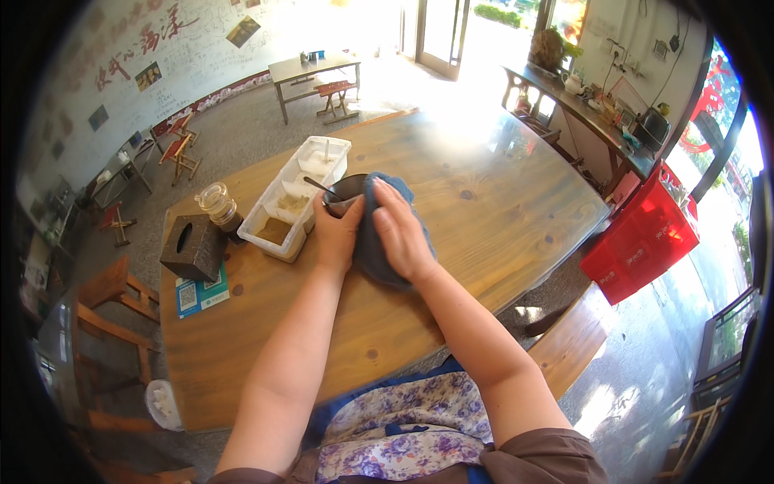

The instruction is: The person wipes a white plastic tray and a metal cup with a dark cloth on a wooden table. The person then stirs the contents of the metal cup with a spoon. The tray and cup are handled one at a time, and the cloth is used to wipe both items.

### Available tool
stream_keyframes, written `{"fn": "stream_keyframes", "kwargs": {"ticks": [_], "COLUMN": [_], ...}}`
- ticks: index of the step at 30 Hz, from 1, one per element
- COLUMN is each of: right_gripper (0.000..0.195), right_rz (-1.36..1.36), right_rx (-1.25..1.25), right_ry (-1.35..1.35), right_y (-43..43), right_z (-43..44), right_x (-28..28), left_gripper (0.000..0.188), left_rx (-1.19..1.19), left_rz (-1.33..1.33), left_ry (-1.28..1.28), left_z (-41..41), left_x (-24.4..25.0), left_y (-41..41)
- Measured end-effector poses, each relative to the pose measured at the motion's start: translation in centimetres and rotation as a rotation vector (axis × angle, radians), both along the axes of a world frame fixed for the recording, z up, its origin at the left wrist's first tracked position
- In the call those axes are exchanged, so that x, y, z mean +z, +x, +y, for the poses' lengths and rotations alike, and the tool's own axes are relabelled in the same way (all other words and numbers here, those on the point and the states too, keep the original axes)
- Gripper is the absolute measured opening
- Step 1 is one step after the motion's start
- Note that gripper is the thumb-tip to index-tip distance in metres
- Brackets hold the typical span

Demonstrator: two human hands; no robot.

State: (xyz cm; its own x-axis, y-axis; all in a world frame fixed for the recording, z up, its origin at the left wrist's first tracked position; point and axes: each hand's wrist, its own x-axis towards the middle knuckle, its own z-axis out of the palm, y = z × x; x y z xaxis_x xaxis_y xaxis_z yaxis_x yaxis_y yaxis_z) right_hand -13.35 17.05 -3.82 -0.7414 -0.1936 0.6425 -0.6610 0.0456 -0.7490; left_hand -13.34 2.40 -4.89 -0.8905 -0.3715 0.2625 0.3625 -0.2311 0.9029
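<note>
My left hand (337,233) holds a dark cup-like container (352,184) by its near side, just above the wooden table. A thin dark spoon (315,183) leans out over its rim. With its fingers stretched out, my right hand (402,239) presses a blue-grey cloth (378,257) against the container's right side. The cloth hangs down onto the table and hides that side. Directly left of my left hand stands a long white plastic condiment box (264,244), divided into compartments with powdery or grainy contents, one of them brown.
The wooden table (363,354) also bears a dark tissue box (193,248), a glass jar (219,206) with dark contents and cards (202,293) with printed codes. A red bin (641,242) and a wooden bench (571,342) are at the right. Wooden chairs (118,302) stand left.
</note>
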Motion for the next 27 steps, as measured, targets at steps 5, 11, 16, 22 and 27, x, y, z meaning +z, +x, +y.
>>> {"fn": "stream_keyframes", "kwargs": {"ticks": [5, 11, 16, 22, 27], "right_gripper": [0.053, 0.051, 0.058, 0.066, 0.070], "right_rz": [0.066, -0.564, -0.914, -0.912, -0.979], "right_rx": [-0.130, 0.320, 0.708, 0.953, 0.757], "right_ry": [0.097, -0.464, -0.788, -0.906, -0.847], "right_y": [-0.6, -3.3, -3.9, -4.1, -3.8], "right_z": [-0.4, 3.2, 4.2, 3.6, 2.4], "right_x": [-0.6, -0.2, 0.0, -0.6, -1.1], "left_gripper": [0.081, 0.091, 0.099, 0.105, 0.103], "left_rx": [-0.004, -0.467, -0.631, -0.412, -0.185], "left_rz": [0.079, 0.068, 0.115, 0.263, 0.303], "left_ry": [-0.017, 0.060, 0.030, -0.207, -0.330], "left_z": [0.7, 1.9, 3.2, 4.3, 3.7], "left_x": [0.3, 2.2, 2.9, 2.2, 1.6], "left_y": [0.3, 2.0, 2.8, 2.4, 1.4]}}
